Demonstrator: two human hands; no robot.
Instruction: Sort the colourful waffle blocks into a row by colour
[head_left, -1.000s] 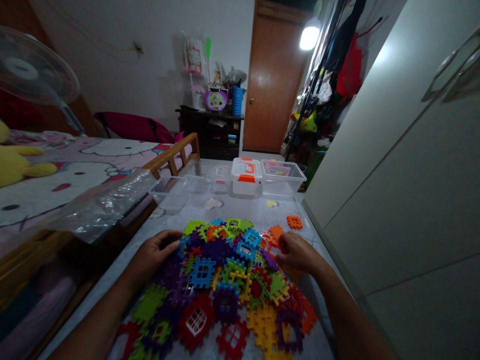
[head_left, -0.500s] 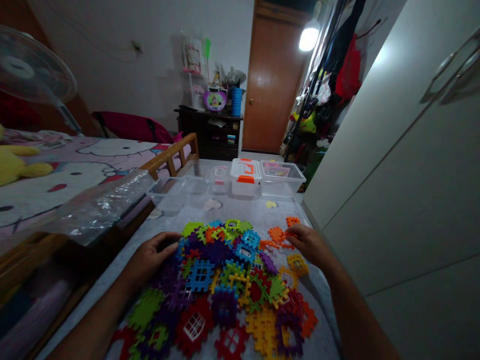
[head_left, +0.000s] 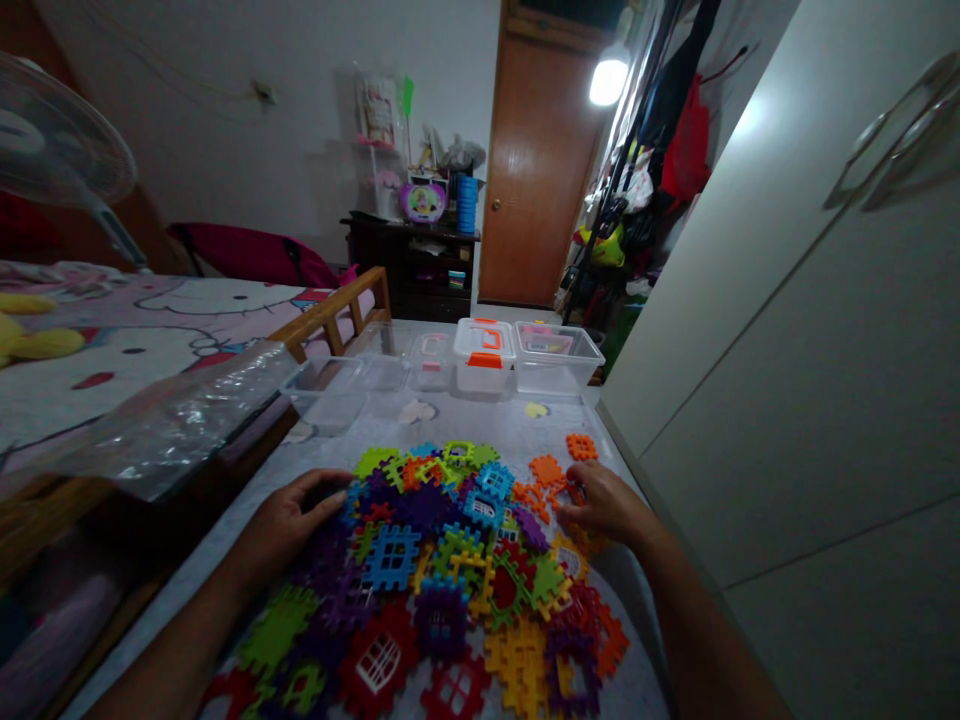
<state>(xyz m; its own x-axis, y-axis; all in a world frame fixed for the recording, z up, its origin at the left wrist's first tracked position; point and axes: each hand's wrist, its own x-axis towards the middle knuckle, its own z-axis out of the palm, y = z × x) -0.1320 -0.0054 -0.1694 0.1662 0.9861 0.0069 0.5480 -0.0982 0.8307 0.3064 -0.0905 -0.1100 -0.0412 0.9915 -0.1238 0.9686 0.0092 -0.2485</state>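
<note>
Inward and nearer comes the right hand (head_left: 609,505), away from the loose orange block (head_left: 581,447) and back beside the heap of coloured blocks (head_left: 427,507), while the left hand (head_left: 281,515) holds its place at the other side. Early going, it seems: a small cluster of orange blocks (head_left: 546,470) gathers at the right, yet most colours lie mixed on the grey cloth (head_left: 472,425), well short of the clear containers (head_left: 559,360). Direction now: the loose block lies flat, face up, roughly square, so no long axis stands out; its neighbours tilt every way. On the left the grip is spread, thumb apart from fingers. On the right, fingers bend down over orange; whether they pinch a block, nobody can tell.
</note>
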